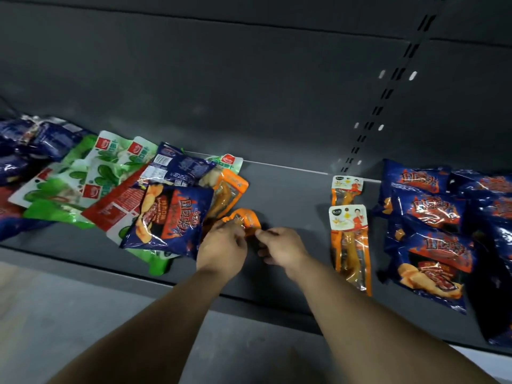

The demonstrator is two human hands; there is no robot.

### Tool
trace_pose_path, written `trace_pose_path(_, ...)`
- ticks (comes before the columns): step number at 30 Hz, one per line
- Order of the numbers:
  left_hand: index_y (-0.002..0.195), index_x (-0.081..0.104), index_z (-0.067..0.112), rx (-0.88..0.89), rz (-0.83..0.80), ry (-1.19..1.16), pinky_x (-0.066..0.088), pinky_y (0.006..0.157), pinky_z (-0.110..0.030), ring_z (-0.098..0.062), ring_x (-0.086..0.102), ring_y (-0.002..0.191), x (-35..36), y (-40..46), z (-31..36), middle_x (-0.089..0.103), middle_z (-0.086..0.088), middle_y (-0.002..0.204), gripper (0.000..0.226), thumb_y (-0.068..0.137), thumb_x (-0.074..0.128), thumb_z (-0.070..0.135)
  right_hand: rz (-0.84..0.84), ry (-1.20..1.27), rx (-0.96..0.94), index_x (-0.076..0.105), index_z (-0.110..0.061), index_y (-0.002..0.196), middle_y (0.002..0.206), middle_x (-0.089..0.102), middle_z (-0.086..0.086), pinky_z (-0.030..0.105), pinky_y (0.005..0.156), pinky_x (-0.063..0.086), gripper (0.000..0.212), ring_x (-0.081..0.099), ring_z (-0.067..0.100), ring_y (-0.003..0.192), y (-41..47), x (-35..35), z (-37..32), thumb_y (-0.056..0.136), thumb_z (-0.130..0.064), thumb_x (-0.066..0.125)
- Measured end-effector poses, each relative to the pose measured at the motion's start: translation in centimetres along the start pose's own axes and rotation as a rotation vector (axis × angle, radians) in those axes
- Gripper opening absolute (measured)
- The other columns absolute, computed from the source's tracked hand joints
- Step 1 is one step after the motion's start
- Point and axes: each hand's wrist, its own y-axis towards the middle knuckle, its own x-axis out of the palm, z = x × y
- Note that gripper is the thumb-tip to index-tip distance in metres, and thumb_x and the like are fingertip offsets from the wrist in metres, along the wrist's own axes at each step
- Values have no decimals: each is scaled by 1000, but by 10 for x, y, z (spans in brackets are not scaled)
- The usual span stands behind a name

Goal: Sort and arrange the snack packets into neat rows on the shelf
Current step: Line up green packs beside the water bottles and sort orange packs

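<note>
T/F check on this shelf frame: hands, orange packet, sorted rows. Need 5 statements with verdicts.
1. Both hands hold the same orange packet. True: the left hand and right hand pinch it between them.
2. Two orange packets lie in a column right of the hands. True.
3. The blue packets on the right are mixed with green ones. False: only blue ones show there.
4. The green packets sit in a neat row. False: they lie jumbled in the left pile, overlapping blue and red packets.
5. The shelf between the pile and the orange column is packed full. False: bare grey surface shows there.
</note>
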Motion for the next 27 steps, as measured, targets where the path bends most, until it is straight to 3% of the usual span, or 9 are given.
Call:
trace_pose_path(4, 105, 68, 17, 27, -126, -73, 46, 93, -31, -19, 60, 105, -4, -7, -19, 66, -2, 110, 20, 92, 53, 15, 64, 215, 80, 58, -18, 82, 100, 68, 10, 33, 72, 54, 13, 66, 23, 88, 9, 23, -9, 89, -27, 65)
trace_pose_path(7, 104, 68, 16, 5, -212, -114, 47, 91, -29, -19, 61, 102, -5, -9, -27, 67, -3, 107, 20, 95, 51, 16, 52, 341, 131, 55, -19, 93, 99, 68, 7, 31, 70, 53, 7, 66, 20, 83, 14, 32, -14, 92, -21, 62)
trace_pose_path(12, 100, 70, 15, -123, -114, -249, 46, 79, -26, -23, 62, 93, -4, -1, -30, 69, -6, 100, 18, 93, 54, 18, 55, 387, 159, 55, -16, 91, 83, 65, 3, 28, 67, 52, 5, 64, 14, 70, 15, 37, -12, 94, -13, 57)
trace_pose_path(16, 96, 69, 13, -194, -100, -331, 48, 78, -31, -29, 63, 91, 4, 5, -27, 68, -11, 94, 18, 93, 54, 21, 40, 410, 115, 56, -14, 90, 82, 65, 3, 28, 67, 52, 7, 63, 14, 69, 13, 32, -8, 96, -12, 53)
trace_pose_path(21, 94, 69, 15, -164, -122, -418, 43, 68, -26, -27, 63, 83, 13, 5, -7, 65, -6, 83, 18, 93, 52, 20, 80, 460, 15, 56, -14, 85, 82, 66, 5, 28, 69, 53, 13, 64, 16, 72, 12, 10, -7, 97, -13, 53)
trace_pose_path(25, 83, 65, 19, -119, -147, -407, 47, 73, -28, -21, 61, 79, 21, 4, 9, 64, -3, 79, 16, 93, 53, 21, 108, 522, -48, 57, -14, 85, 82, 65, 5, 27, 70, 53, 12, 64, 17, 74, 10, -12, -9, 97, -13, 52)
trace_pose_path(27, 78, 62, 19, -205, -151, -535, 51, 75, -29, -23, 62, 79, 25, 5, 16, 65, -5, 79, 18, 93, 53, 19, 125, 571, -80, 57, -14, 85, 82, 65, 4, 27, 71, 52, 12, 64, 17, 77, 8, -24, -11, 96, -12, 53)
